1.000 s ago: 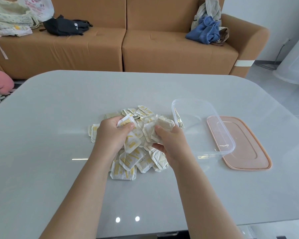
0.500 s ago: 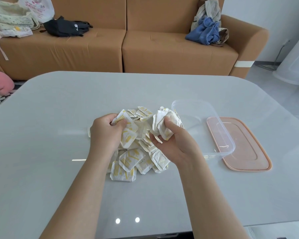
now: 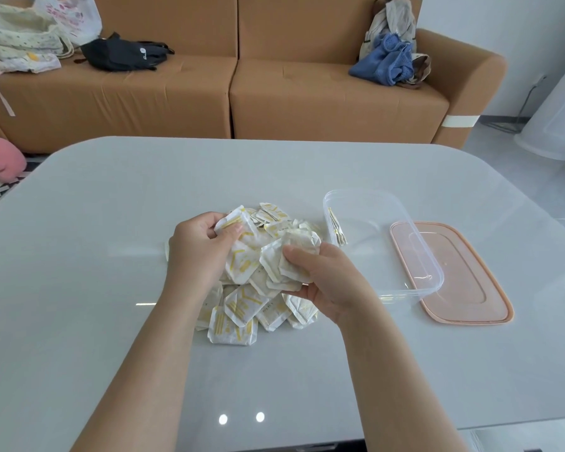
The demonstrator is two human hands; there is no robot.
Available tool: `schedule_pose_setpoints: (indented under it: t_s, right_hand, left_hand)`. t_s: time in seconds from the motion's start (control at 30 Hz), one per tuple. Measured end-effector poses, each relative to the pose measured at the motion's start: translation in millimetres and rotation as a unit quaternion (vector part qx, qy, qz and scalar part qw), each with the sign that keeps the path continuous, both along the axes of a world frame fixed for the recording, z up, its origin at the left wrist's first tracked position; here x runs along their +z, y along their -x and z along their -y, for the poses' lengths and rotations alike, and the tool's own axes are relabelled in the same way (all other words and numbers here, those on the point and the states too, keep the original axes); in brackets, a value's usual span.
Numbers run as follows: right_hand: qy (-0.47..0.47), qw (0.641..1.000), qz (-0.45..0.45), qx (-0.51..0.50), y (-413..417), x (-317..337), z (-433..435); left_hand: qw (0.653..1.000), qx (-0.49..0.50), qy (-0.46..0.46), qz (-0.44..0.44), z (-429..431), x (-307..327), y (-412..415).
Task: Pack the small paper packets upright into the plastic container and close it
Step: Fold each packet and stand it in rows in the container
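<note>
A heap of small white paper packets with yellow print point(image 3: 242, 308) lies on the grey table point(image 3: 79, 288). My left hand point(image 3: 199, 252) pinches one packet point(image 3: 234, 220) at the heap's top left. My right hand point(image 3: 327, 282) grips a bunch of several packets point(image 3: 291, 259) just above the heap. The clear plastic container point(image 3: 415, 256) stands open to the right, with a few packets point(image 3: 336, 228) upright against its left wall. Its pink lid point(image 3: 463, 278) lies flat, partly under the container's right side.
A tan sofa point(image 3: 235, 86) stands beyond the table, with bags at its left end and a blue cloth bundle point(image 3: 385, 60) at its right. A pink soft toy point(image 3: 0, 158) lies on the floor at the left. A white appliance point(image 3: 558, 119) stands far right.
My right hand has lifted a bunch of packets out of the heap and now holds it lower and closer to my left hand. My left hand has picked up one packet.
</note>
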State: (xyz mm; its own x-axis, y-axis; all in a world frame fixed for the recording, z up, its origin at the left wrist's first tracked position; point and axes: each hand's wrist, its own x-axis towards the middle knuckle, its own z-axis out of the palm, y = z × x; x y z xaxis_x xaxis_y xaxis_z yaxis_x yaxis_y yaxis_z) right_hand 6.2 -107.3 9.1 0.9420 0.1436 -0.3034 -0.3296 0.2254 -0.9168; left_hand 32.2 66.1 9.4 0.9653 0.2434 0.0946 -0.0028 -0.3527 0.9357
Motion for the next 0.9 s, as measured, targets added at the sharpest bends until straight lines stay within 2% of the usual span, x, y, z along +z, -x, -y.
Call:
schedule_pose_setpoints:
  t_s: [0.07, 0.17, 0.27, 0.43, 0.53, 0.7, 0.77, 0.9]
  right_hand:
    - [0.001, 1.0, -0.002, -0.029, -0.4, 1.0, 0.6]
    - [-0.064, 0.993, -0.002, -0.1, -3.5, 0.3, 4.3]
    - [-0.096, 0.992, 0.008, -0.078, -3.8, -0.2, 1.6]
    - [0.016, 0.996, 0.017, -0.081, -5.7, -11.6, -12.0]
    - [0.026, 0.997, 0.009, -0.077, -7.2, -13.1, -13.0]
    - [0.028, 0.99, 0.019, -0.137, -10.1, -15.3, -5.7]
    - [0.013, 0.985, 0.022, -0.17, -11.1, -16.2, -4.0]
    - [-0.032, 0.974, 0.017, -0.224, -11.0, -16.6, -4.4]
  left_hand:
    - [1.0, 0.027, -0.007, 0.004, -3.8, -2.1, -1.2]
    - [0.997, 0.061, -0.041, 0.003, -6.1, -3.9, -2.0]
    - [0.998, 0.043, -0.049, -0.02, -1.0, -4.2, -2.2]
    - [0.999, -0.011, 0.023, -0.035, 11.1, -1.0, 0.2]
    - [0.996, -0.013, 0.062, -0.064, 15.1, 2.0, 1.4]
    - [0.968, -0.019, 0.224, -0.108, 13.9, 5.9, -1.3]
    - [0.968, -0.024, 0.229, -0.098, 12.4, 7.2, -0.1]
    - [0.977, -0.053, 0.184, -0.094, 10.9, 6.7, 1.0]
